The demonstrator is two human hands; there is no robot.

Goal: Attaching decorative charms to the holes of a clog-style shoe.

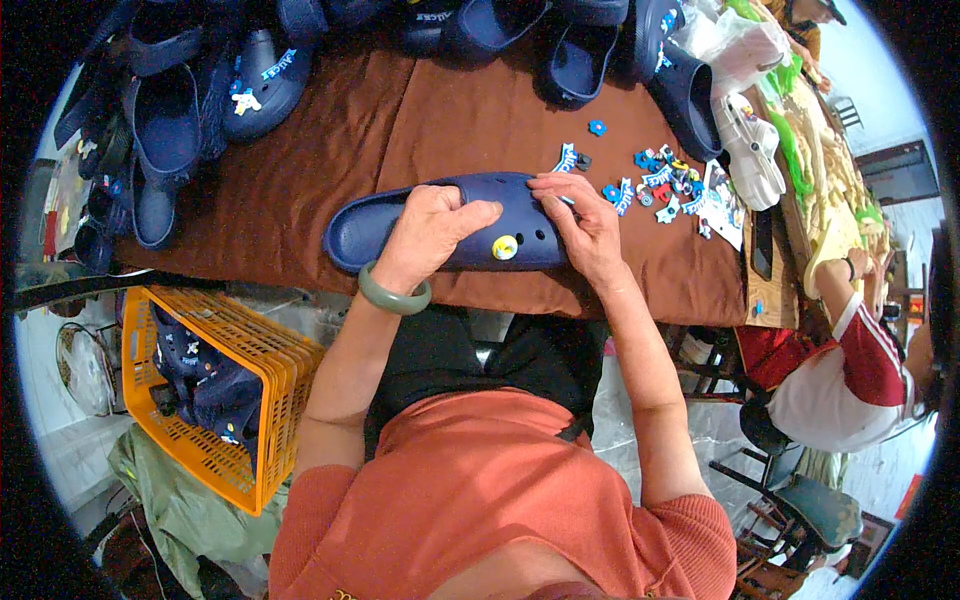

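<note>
A navy clog lies on its side near the front edge of a table covered in brown cloth, a yellow round charm set in one of its holes. The left hand is clasped over the middle of the shoe, pinning it down (a green bangle sits on that wrist). The right hand grips the toe end, fingertips pressed onto its upper; whether it pinches a charm there cannot be told. Just right of the hands, loose blue, white and red charms are scattered on the cloth. More navy clogs pile at the far left and far edge. Below the table on the left stands an orange crate with further dark clogs inside. At the right, another person's sleeve shows.
</note>
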